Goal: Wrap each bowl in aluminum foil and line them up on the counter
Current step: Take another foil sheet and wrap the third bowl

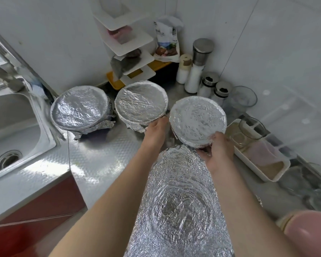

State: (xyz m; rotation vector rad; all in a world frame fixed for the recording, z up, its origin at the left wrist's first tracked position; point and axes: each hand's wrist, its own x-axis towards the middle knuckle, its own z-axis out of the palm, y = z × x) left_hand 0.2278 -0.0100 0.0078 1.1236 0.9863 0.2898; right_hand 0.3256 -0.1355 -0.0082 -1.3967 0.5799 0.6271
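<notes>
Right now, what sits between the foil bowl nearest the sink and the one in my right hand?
Head view: a third foil-wrapped bowl, with your left hand at its near edge.

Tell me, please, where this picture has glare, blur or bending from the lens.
Head view: hard glare on the counter beside the sink; head view: foil on the right bowl washes out to white; head view: the wide lens bends the wall seams and stretches the forearms; head view: the pink object in the lower right corner is blurred.
</notes>
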